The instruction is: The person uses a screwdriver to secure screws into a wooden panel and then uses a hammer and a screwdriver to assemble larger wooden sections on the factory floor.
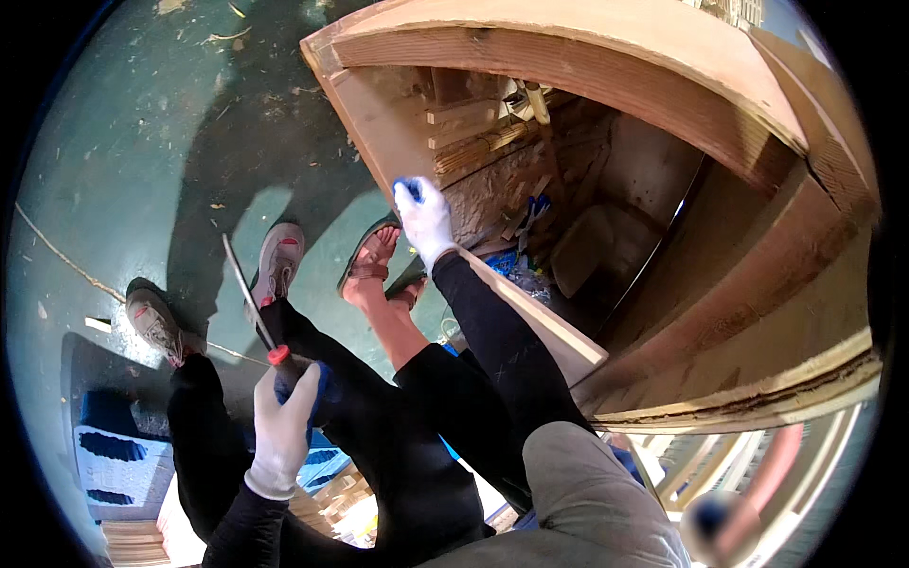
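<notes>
My left hand [286, 421], in a white glove with blue on the finger side, is closed around the handle of a hand tool [248, 295]. The tool has a long, thin grey metal blade pointing up and away from the hand, with a red collar at its base. I cannot make out the blade's surface. My right hand [425, 222], also gloved, is closed with its blue fingers curled, at the left edge of a large wooden frame [568, 59]. Whatever lies inside those fingers is hidden. Below the right forearm runs a pale wooden rail [535, 308].
Inside the frame lie wood strips [478, 151], blue scraps [507, 262] and a brownish container [595, 251]. Sandalled feet [374, 248] stand near the frame's left corner. A blue-and-white box [123, 464] and stacked wood pieces [341, 497] are nearby. Another person's arm [772, 473] shows lower right.
</notes>
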### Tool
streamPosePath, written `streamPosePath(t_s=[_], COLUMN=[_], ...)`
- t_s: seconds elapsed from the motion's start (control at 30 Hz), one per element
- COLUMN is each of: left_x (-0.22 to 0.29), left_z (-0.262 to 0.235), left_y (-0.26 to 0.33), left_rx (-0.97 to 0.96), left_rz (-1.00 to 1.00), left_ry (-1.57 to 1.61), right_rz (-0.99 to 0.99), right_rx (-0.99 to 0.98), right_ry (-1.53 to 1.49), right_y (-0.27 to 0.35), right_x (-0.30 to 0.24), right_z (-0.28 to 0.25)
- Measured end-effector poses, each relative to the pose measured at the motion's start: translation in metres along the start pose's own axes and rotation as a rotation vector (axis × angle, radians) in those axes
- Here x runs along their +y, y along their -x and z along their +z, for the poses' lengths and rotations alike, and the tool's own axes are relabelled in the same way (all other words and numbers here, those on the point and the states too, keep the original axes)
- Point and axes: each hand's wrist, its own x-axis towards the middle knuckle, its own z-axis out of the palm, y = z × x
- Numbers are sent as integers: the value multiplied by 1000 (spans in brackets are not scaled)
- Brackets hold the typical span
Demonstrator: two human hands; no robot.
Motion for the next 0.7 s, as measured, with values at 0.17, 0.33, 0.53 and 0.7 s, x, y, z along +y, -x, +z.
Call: streamPosePath(t_s=[0.17, 0.33, 0.53, 0.7], left_x=[27, 47, 66, 79], left_z=[9, -11, -27, -21], left_y=[0, 12, 2, -4], left_rx=[-44, -38, 9, -14], left_rz=[66, 57, -106, -70], left_ry=[-68, -144, -114, 5], right_rz=[-1, -148, -82, -102], right_rx=[112, 318, 154, 194], right_ry=[158, 433, 492, 407], right_y=[-61, -162, -236, -229], right_x=[-9, -49, -79, -70], right_z=[-30, -68, -104, -107])
